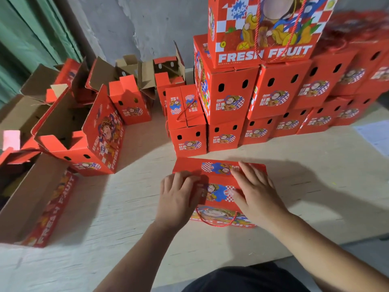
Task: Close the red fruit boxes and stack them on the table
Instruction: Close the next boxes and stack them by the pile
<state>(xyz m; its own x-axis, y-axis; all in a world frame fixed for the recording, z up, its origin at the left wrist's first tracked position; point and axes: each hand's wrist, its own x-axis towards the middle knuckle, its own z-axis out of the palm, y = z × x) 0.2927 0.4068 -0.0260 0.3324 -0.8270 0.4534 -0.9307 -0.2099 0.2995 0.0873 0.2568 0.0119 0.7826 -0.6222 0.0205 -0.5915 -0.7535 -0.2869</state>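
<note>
A red fruit box (216, 186) stands on the wooden table (136, 207) right in front of me, its top flaps folded down and a red cord handle hanging over its near side. My left hand (177, 199) presses on the left part of the top with fingers spread. My right hand (255, 191) lies flat on the right part, fingers straight. Behind it, closed red boxes (231, 98) are stacked in rows against the wall, with one box (267, 28) on top.
Several open red boxes (88, 131) with raised flaps crowd the left of the table. One long open box (37, 207) lies at the near left edge. A sheet of paper (374, 135) lies at the far right. A green curtain hangs at the upper left.
</note>
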